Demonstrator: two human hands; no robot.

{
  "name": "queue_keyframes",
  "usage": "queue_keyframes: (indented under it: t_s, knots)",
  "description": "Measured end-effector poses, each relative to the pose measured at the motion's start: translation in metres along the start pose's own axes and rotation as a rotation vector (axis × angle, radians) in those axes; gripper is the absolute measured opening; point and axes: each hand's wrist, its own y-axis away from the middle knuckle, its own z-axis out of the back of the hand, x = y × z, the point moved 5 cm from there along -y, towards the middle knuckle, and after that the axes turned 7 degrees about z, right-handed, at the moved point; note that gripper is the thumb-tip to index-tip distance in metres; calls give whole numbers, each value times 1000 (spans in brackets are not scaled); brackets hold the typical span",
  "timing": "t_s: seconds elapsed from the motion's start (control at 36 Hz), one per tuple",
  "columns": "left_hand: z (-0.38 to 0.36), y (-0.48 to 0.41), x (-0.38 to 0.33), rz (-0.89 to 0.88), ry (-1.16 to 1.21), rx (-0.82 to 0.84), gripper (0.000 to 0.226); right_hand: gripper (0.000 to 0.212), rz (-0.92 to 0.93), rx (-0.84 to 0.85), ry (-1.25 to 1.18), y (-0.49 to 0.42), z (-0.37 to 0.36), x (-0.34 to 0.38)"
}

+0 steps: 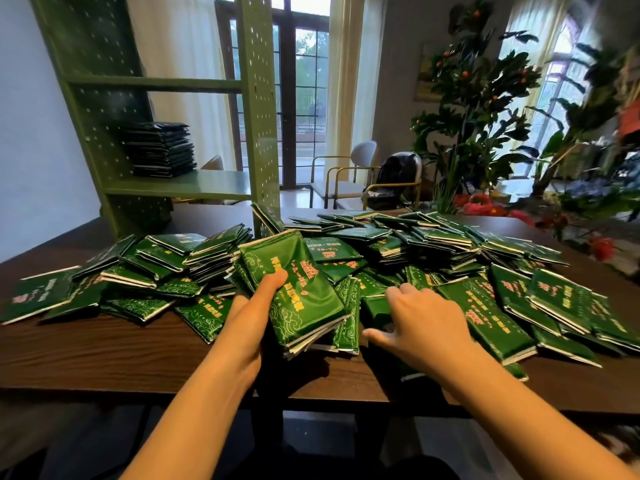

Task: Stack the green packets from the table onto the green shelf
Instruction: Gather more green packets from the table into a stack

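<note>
Green and shiny, a bundle of packets (304, 296) sits in the left hand (247, 327). The thumb lies flat on top of it and the rest of the hand is under it, so this hand grips the bundle. The bundle is tipped up a little above the other packets.

Just beside it, the right hand (420, 323) is palm down on some loose packets. Its thumb sticks out to the side. Its fingertips bend down into the packets and are hidden, so it is not clear if this hand holds one or only touches them.

All around both hands is a big messy pile (433, 244) of the same green packets. It spreads across most of the brown wooden table (104, 351). Some packets lie flat and some lie in small heaps.

Behind the table, on the left, stands the green shelf (214, 183). One neat stack (157, 150) of packets sits on the left part of its board.

So the job looks only just started. One stack is on the shelf, and far more packets are on the table. The bundle in the left hand looks like the next load being gathered, and many more loads seem to be left.

Farther back are a chair (349, 168) and leafy plants (478, 109).
</note>
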Motion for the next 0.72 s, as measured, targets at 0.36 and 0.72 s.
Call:
queue_keyframes:
  t_s: [0.36,0.72]
  knots:
    - [1,1,1,7,-9,15,106,23,-26,-65,-48,-4,5,-8]
    - [2,-1,3,-3,-11,19,110,20,36,-422,-1097,0,37,-19]
